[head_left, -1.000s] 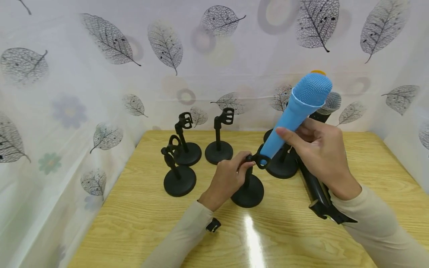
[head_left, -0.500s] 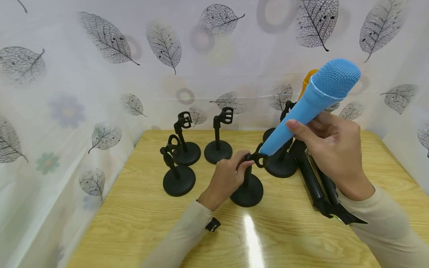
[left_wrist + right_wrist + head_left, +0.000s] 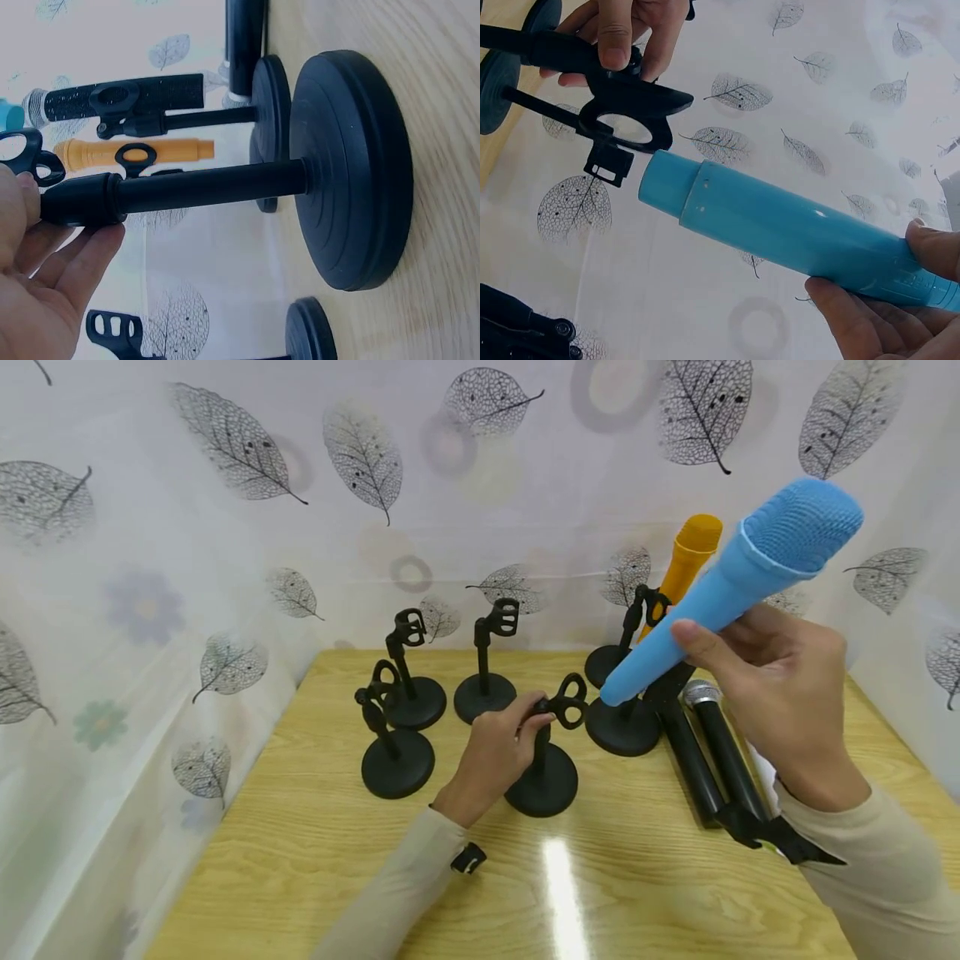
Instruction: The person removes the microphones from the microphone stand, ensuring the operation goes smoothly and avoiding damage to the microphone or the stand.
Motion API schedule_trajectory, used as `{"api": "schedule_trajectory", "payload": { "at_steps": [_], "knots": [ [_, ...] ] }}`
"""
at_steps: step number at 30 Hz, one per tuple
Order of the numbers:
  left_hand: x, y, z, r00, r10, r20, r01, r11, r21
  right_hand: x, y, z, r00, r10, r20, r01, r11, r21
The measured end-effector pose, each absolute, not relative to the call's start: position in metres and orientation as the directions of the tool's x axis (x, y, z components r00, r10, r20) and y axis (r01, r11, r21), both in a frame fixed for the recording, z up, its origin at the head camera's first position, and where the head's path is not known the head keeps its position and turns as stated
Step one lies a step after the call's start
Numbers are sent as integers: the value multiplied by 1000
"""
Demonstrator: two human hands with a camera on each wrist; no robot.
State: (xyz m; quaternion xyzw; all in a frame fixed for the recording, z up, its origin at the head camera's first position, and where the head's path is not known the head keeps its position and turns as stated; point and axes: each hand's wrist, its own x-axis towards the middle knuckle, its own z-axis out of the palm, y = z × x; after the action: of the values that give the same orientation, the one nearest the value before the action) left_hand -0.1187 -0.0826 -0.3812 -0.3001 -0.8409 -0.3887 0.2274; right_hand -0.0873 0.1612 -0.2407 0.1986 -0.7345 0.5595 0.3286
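My right hand grips a blue microphone by its body, tilted, with the head up to the right and the narrow tail end down to the left. My left hand pinches the top of a black desk microphone stand just under its clip. The stand's round base rests on the table. In the right wrist view the blue tail is just outside the ring of the clip, a small gap apart. In the left wrist view thumb and fingers wrap the stand's upper joint.
Several more black stands stand at the left, in the middle and at the right. An orange microphone leans in a back-right stand. Black microphones, one with a silver head, are beside my right forearm. A leaf-print cloth hangs behind the wooden table.
The blue microphone has moved up and to the right, its tail coming out of the clip's ring. My left hand keeps hold of the stand, which has shifted slightly left in view.
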Motion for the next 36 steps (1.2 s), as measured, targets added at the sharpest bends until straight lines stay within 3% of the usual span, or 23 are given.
{"api": "schedule_trajectory", "payload": {
  "at_steps": [5, 13, 36],
  "knots": [
    [-120, -92, -381, -742, 302, 599, 648, 554, 523, -87, 168, -244, -716, 90, 692, -635, 328, -699],
    [-122, -107, -381, -761, 263, 593, 616, 577, 536, -85, 183, -247, -792, 103, 602, -509, 432, -744],
    [-124, -137, -380, -796, 168, 581, 541, 628, 559, -86, 221, -262, -813, 157, 561, -395, 559, -729]
  ]
}}
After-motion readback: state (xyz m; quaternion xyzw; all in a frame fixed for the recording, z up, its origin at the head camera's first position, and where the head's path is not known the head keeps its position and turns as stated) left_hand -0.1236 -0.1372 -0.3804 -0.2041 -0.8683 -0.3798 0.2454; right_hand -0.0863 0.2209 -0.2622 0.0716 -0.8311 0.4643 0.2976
